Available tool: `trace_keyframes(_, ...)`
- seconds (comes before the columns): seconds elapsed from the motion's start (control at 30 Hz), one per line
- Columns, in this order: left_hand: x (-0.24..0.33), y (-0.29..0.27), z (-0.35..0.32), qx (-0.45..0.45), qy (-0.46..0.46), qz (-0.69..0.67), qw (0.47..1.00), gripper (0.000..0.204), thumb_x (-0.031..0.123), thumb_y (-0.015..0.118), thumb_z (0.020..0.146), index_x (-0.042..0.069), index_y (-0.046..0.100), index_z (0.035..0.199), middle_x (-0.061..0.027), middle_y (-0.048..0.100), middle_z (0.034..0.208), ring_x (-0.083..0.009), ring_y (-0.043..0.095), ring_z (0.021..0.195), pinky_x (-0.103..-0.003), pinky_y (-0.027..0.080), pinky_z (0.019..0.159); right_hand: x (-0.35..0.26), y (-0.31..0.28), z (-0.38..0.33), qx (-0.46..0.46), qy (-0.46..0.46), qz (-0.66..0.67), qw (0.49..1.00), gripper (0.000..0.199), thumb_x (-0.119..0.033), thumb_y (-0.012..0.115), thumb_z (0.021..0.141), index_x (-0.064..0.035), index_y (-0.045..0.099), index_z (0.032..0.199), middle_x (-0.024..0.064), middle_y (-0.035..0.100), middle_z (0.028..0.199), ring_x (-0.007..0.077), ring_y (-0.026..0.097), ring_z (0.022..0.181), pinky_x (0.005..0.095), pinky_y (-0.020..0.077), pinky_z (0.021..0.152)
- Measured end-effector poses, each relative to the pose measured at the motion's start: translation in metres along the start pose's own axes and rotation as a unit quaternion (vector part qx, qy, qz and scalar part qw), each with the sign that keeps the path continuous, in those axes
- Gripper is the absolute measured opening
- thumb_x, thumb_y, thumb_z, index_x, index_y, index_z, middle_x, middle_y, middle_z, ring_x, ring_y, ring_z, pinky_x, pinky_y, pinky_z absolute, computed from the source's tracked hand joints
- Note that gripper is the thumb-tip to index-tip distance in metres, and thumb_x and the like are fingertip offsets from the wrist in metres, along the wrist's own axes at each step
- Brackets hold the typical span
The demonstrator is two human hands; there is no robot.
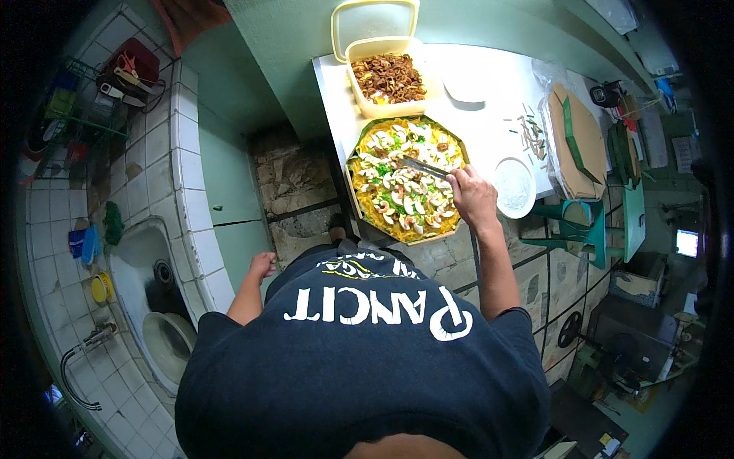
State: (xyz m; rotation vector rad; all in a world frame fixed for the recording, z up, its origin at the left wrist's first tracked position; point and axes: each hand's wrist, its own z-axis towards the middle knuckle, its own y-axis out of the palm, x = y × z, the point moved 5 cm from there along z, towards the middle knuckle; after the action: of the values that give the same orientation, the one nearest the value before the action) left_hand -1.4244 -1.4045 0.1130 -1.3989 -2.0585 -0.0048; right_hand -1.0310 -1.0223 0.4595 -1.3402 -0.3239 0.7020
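My right hand (472,197) is closed around a pair of metal tongs (425,167). Their tips reach over an octagonal tray (354,193) of yellow noodles (388,218), topped with white egg slices, chopped greens and a few shrimp. Whether the tips grip a piece is too small to tell. Beyond the noodles, at the table's far left, an open plastic tub (353,76) holds brown crispy bits (388,79). My left hand (264,265) hangs at my side, away from the table, its fingers curled with nothing visible in them.
A round white container (515,188) stands at the table's right edge, with small scattered sticks (527,136) behind it. Stacked cardboard trays (577,145) lie farther right, above a green stool (573,229). On the left are a tiled counter (191,164) and a sink (138,264) holding a basin.
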Motion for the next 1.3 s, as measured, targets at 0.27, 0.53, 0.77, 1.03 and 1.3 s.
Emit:
trace_keyframes(0.27, 0.008, 0.002, 0.006, -0.003, -0.001, 0.014, 1.000, 0.027, 0.031, 0.053, 0.094, 0.014, 0.062, 0.113, 0.0013, 0.060, 0.091, -0.0126, 0.059, 0.071, -0.028, 0.047, 0.057, 0.011, -0.002, -0.016, 0.033, 0.023, 0.068, 0.997, 0.017, -0.026, 0.055, 0.092, -0.0115, 0.064, 0.091, 0.0073, 0.061, 0.088, 0.0299, 0.064, 0.073, 0.0412, 0.0502, 0.064)
trace_keyframes(0.53, 0.027, 0.010, 0.000, -0.008, 0.020, 0.005, 1.000, 0.023, 0.030, 0.056, 0.093, 0.014, 0.063, 0.108, 0.0021, 0.061, 0.087, -0.0109, 0.059, 0.066, -0.027, 0.047, 0.055, 0.020, 0.015, -0.025, -0.005, 0.041, 0.090, 0.995, 0.019, -0.027, 0.054, 0.093, -0.0123, 0.065, 0.095, 0.0078, 0.062, 0.090, 0.0304, 0.065, 0.076, 0.0412, 0.0508, 0.066)
trace_keyframes(0.77, 0.020, 0.009, 0.001, -0.004, 0.012, 0.008, 1.000, 0.022, 0.030, 0.056, 0.093, 0.014, 0.064, 0.107, 0.0016, 0.061, 0.087, -0.0114, 0.059, 0.067, -0.028, 0.047, 0.056, 0.011, -0.003, -0.037, 0.096, -0.052, 0.045, 0.993, 0.013, -0.017, 0.059, 0.090, -0.0072, 0.064, 0.096, 0.0094, 0.060, 0.083, 0.0280, 0.063, 0.068, 0.0377, 0.0494, 0.060)
trace_keyframes(1.03, 0.014, 0.009, 0.003, -0.011, 0.015, -0.002, 1.000, 0.023, 0.030, 0.055, 0.093, 0.016, 0.063, 0.109, 0.0018, 0.062, 0.088, -0.0118, 0.060, 0.068, -0.027, 0.047, 0.057, -0.006, 0.002, -0.042, 0.121, -0.151, -0.030, 0.981, 0.019, -0.016, 0.062, 0.085, -0.0111, 0.063, 0.103, 0.0042, 0.058, 0.084, 0.0218, 0.059, 0.075, 0.0355, 0.0461, 0.063)
trace_keyframes(1.3, 0.013, 0.011, -0.001, -0.009, 0.020, -0.006, 1.000, 0.024, 0.030, 0.055, 0.093, 0.015, 0.063, 0.110, 0.0028, 0.062, 0.088, -0.0110, 0.059, 0.068, -0.026, 0.047, 0.056, 0.020, 0.015, -0.039, 0.099, -0.040, 0.113, 0.988, 0.012, -0.017, 0.061, 0.087, -0.0106, 0.065, 0.097, 0.0062, 0.062, 0.086, 0.0265, 0.063, 0.077, 0.0374, 0.0491, 0.065)
